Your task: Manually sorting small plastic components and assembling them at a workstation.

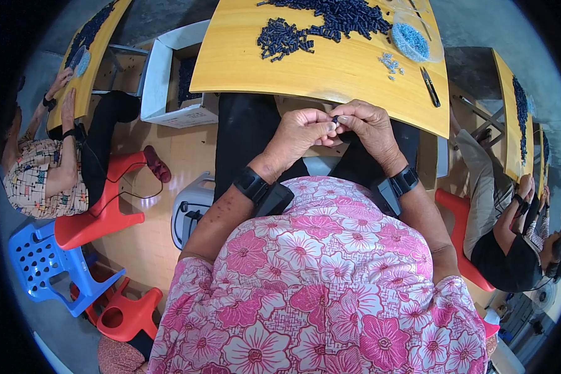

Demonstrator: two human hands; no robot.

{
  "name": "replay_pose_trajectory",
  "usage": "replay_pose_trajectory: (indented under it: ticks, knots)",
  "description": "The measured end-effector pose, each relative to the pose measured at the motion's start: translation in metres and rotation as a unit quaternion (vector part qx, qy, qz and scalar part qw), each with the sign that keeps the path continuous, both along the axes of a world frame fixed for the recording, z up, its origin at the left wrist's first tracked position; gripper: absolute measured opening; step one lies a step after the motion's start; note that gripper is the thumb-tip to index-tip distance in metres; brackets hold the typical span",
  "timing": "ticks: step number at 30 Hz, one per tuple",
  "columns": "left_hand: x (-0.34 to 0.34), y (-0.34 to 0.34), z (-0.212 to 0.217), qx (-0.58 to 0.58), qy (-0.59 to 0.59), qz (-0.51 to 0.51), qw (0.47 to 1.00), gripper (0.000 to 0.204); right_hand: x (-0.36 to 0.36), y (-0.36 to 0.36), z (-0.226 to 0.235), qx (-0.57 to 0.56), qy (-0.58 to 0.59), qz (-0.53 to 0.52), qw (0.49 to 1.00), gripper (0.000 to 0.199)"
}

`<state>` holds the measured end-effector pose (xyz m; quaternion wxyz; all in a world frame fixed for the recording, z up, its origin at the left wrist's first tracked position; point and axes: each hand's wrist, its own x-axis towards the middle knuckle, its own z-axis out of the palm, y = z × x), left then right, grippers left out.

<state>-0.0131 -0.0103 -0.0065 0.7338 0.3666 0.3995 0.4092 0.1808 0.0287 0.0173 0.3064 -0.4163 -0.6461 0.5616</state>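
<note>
My left hand [300, 134] and my right hand [369, 128] meet just in front of the yellow table's [230, 62] near edge, above my lap. Between their pinched fingertips is a small black cylindrical part [335, 119], mostly covered by the fingers. A pile of similar short black parts [283, 38] lies on the table, joined to a larger heap [349, 15] farther back. To the right, a clear round tub [410, 42] holds many tiny light-blue pieces. Several loose pale pieces [390, 64] are scattered beside it. Black-handled tweezers or snips [430, 87] lie near the right edge.
Below the table's left side stands a white carton [179, 112] with dark contents. Red stools [100, 212] and a blue stool [56, 262] are at the left. Other people work at a left table [90, 68] and a right table [508, 112].
</note>
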Motion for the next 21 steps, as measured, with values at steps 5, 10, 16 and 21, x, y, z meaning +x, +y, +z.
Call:
replay_pose_trajectory:
  ticks: [5, 10, 16, 21]
  knots:
    - [0.0, 0.0, -0.001, 0.005, 0.006, 0.0, 1.0, 0.017, -0.001, -0.001, -0.003, -0.015, 0.014, -0.019, 1.0, 0.016]
    - [0.002, 0.0, 0.003, 0.005, 0.021, 0.008, 1.0, 0.017, -0.001, -0.005, -0.007, -0.019, 0.036, -0.034, 0.999, 0.016]
    - [0.002, -0.002, 0.001, -0.016, -0.031, 0.014, 0.999, 0.017, -0.002, -0.008, -0.013, -0.012, 0.039, -0.04, 0.998, 0.017]
    - [0.0, -0.001, -0.002, -0.012, -0.013, 0.015, 1.0, 0.018, -0.001, -0.009, -0.013, -0.01, 0.019, -0.041, 0.999, 0.018]
